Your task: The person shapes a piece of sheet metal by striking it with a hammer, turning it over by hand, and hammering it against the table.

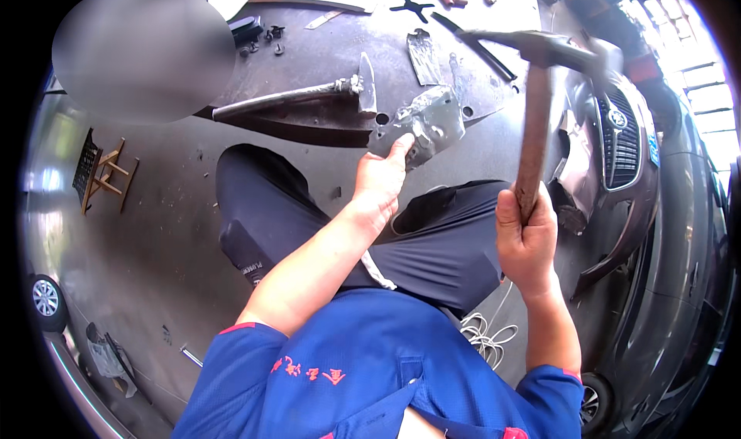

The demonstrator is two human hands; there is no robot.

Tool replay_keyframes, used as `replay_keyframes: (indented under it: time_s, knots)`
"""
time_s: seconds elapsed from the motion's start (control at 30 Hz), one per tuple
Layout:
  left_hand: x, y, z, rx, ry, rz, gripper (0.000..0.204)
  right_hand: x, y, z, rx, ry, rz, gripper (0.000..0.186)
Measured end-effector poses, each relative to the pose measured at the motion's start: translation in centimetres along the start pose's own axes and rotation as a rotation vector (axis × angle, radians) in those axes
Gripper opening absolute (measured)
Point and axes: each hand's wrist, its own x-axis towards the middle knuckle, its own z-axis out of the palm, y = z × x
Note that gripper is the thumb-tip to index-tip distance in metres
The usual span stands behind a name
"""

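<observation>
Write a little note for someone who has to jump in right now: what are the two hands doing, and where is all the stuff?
Left hand: grips the near edge of a bent grey metal piece, holding it on the metal workbench.
Right hand: closed around the wooden handle of a hammer, raised, head above and right of the piece.
Nearby: a second hammer lies on the bench left of the piece; a damaged car front stands to the right.
Done: the piece is dented and crumpled, not flat.
Left: judging by that, more hammering seems needed.

Raised hammer (pixel 535 107) (right hand (pixel 526 242)), bent metal (pixel 423 123).
</observation>
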Motion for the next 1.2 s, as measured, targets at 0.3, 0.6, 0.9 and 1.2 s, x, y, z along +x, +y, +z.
replay_keyframes:
  time_s: [0.3, 0.6, 0.9, 1.2]
  knots:
    - [1.0, -1.0, -0.7, 0.006, -0.042, 0.004, 0.033, 1.6, -0.8, -0.7, -0.084, -0.033, 0.038, 0.027]
    - [2.1, -1.1, -1.3, 0.068, -0.029, -0.090, 0.040, 1.8, -0.2, -0.7, -0.213, -0.183, 0.146, 0.026]
    - [-0.3, -0.6, -0.5, 0.114, -0.026, -0.050, 0.038, 1.5, 2.2, 2.1, -0.183, -0.268, 0.222, 0.030]
    - [1.0, -3.1, -0.9, -0.005, -0.103, -0.002, 0.032, -1.4, 1.0, 0.8, 0.001, 0.017, 0.018, 0.022]
